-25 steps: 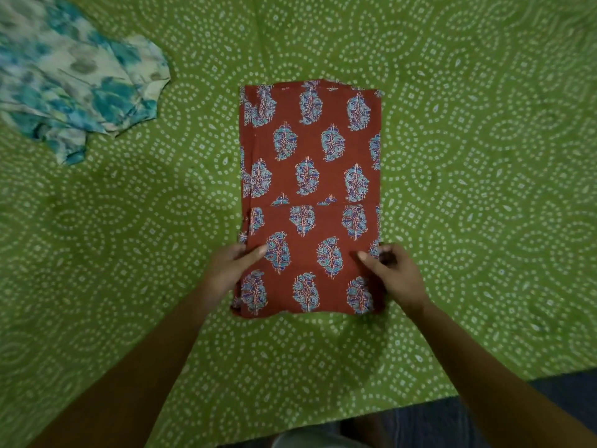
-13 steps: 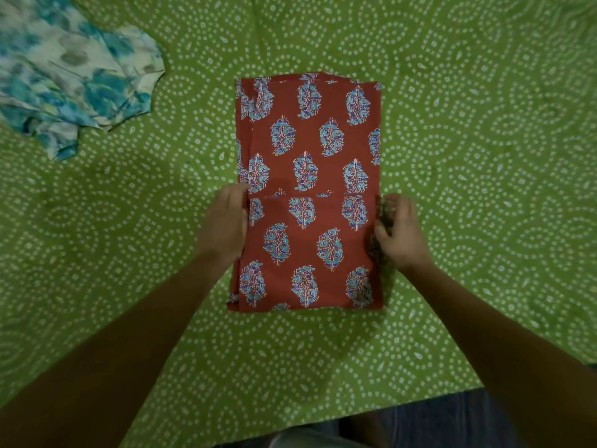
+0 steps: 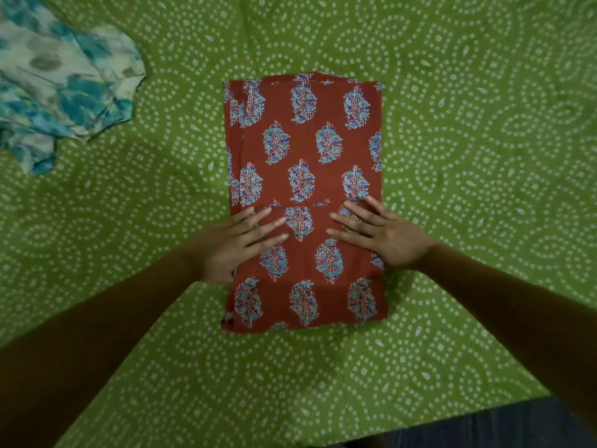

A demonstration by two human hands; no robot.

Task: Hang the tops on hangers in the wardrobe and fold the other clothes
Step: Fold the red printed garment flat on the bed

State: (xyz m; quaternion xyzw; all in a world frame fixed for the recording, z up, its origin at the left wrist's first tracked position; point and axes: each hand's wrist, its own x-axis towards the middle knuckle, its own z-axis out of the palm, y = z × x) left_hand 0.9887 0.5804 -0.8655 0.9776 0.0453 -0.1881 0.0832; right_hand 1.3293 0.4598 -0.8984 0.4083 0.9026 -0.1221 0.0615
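A rust-red garment with blue leaf motifs (image 3: 323, 150) lies folded into a tall rectangle in the middle of the green bedspread (image 3: 468, 156). A folded edge crosses it about halfway down. My left hand (image 3: 239, 240) rests flat on its left side just below that edge, fingers spread and pointing right. My right hand (image 3: 381, 234) lies flat on the right side, fingers spread and pointing left. Neither hand grips the cloth. A white and teal floral top (image 3: 61, 88) lies crumpled at the far left.
The green bedspread with white dotted patterns covers nearly the whole view. Its near edge runs along the bottom right, with dark floor (image 3: 500, 428) beyond it.
Both hands have moved from the garment's side edges onto its top surface and now lie flat with fingers spread. The garment stays in place.
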